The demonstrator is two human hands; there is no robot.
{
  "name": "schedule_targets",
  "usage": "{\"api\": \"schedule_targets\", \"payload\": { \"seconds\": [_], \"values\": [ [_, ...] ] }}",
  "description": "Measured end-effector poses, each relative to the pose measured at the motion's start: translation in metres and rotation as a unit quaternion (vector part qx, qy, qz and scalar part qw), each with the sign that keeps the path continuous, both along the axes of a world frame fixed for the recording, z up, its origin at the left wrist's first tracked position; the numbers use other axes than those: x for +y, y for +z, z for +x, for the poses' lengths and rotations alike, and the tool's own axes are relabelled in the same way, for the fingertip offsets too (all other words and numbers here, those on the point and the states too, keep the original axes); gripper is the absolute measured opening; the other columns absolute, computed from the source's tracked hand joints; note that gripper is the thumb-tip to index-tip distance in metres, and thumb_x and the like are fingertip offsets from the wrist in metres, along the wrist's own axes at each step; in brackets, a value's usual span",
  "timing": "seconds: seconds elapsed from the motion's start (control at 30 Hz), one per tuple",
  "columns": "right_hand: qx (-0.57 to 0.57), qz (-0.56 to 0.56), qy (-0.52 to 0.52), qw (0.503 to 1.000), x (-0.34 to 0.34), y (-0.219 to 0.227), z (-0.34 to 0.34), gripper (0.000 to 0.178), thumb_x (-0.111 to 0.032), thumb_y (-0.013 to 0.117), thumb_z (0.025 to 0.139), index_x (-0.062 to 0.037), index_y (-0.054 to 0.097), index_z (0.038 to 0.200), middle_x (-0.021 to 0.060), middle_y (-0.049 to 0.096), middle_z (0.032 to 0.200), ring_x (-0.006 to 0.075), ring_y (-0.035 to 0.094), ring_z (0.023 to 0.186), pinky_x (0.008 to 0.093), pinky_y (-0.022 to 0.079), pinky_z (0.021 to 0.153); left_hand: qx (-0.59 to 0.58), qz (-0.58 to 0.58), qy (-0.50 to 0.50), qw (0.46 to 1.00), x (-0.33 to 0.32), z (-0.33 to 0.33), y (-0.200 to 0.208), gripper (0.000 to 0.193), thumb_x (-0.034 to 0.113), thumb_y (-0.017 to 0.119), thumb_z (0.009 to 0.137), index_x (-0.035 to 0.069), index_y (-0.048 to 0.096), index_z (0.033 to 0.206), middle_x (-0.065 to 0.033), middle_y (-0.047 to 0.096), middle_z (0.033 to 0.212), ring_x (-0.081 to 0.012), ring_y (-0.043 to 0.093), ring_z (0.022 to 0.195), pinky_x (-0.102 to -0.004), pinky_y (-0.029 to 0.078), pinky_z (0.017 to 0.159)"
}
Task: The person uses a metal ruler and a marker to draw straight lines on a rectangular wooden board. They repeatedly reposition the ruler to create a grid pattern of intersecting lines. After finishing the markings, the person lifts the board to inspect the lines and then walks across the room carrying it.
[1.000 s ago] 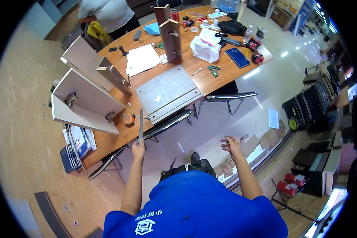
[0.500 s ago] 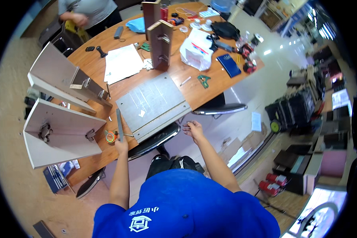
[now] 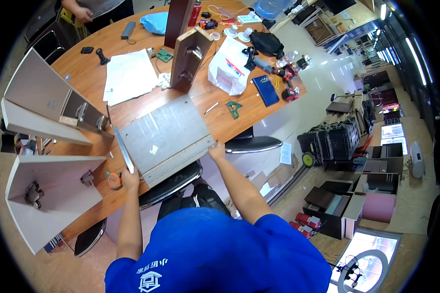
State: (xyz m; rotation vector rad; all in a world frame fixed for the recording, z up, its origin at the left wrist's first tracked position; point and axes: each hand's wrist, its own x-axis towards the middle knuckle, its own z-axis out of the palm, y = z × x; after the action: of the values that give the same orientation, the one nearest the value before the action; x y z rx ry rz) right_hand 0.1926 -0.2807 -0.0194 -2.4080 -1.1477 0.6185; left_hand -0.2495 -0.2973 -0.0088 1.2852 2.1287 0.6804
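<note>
A flat grey board [image 3: 176, 122] with pale marks and small corner holes lies at the table's near edge. My left hand [image 3: 130, 179] is closed round the near end of a metal ruler [image 3: 122, 147], which runs along the board's left side. At the board's near right corner, my right hand [image 3: 217, 150] grips the edge, its fingers partly hidden. An orange-rimmed tape measure [image 3: 114, 180] sits just left of my left hand. A small white scrap [image 3: 154, 149] rests on the board.
Hinged panel assemblies [image 3: 54, 195] stand at the left. A brown panel piece with hinges [image 3: 188, 58] stands upright behind the board. White paper [image 3: 129, 75], a plastic bag [image 3: 228, 68], a blue booklet [image 3: 265, 91] and a green square [image 3: 233, 110] lie around. Chairs [image 3: 254, 144] tuck underneath. Another person stands far left.
My right hand has moved from open air onto the board's near right corner. My left hand has brought the ruler closer along the board's left side. The whole view has shifted.
</note>
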Motion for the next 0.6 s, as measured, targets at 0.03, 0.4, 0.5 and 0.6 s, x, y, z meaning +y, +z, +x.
{"api": "schedule_targets", "payload": {
  "seconds": [0.03,0.4,0.5,0.6],
  "values": [
    [0.018,-0.02,0.007,1.0,0.009,0.003,-0.01,0.061,-0.024,0.075,0.077,0.0031,0.057,0.129,0.0317,0.059,0.13,0.0478,0.057,0.124,0.0496,0.047,0.107,0.004,-0.013,0.015,1.0,0.008,-0.007,-0.004,0.042,0.028,0.077,0.086,-0.001,0.069,0.113,-0.0234,0.075,0.1,-0.0416,0.073,0.093,-0.0497,0.056,0.082],
    [0.071,-0.089,-0.008,0.993,0.024,0.019,0.023,0.053,-0.033,0.069,0.079,0.0049,0.072,0.116,0.0292,0.073,0.111,0.04,0.07,0.11,0.0423,0.054,0.099,-0.018,-0.088,0.05,0.995,0.025,0.015,0.008,0.036,0.026,0.07,0.089,-0.005,0.07,0.108,-0.0164,0.075,0.084,-0.0277,0.072,0.072,-0.0429,0.056,0.068],
    [0.082,-0.141,0.004,0.987,0.027,0.023,0.043,0.054,-0.041,0.07,0.079,0.0063,0.075,0.105,0.0291,0.074,0.104,0.0414,0.071,0.106,0.0429,0.054,0.097,-0.117,-0.125,0.093,0.981,0.025,0.033,0.008,0.033,0.023,0.069,0.089,-0.006,0.07,0.105,-0.0128,0.072,0.08,-0.0225,0.067,0.066,-0.039,0.053,0.061],
    [0.09,-0.159,0.088,0.979,0.056,0.022,0.033,0.053,-0.042,0.071,0.079,0.0066,0.075,0.101,0.0302,0.073,0.101,0.0432,0.071,0.102,0.0461,0.054,0.095,-0.17,-0.109,0.15,0.968,0.029,0.005,-0.025,0.023,0.018,0.066,0.09,-0.003,0.067,0.1,-0.0087,0.065,0.073,-0.0191,0.06,0.058,-0.0371,0.048,0.052]
  ]
}}
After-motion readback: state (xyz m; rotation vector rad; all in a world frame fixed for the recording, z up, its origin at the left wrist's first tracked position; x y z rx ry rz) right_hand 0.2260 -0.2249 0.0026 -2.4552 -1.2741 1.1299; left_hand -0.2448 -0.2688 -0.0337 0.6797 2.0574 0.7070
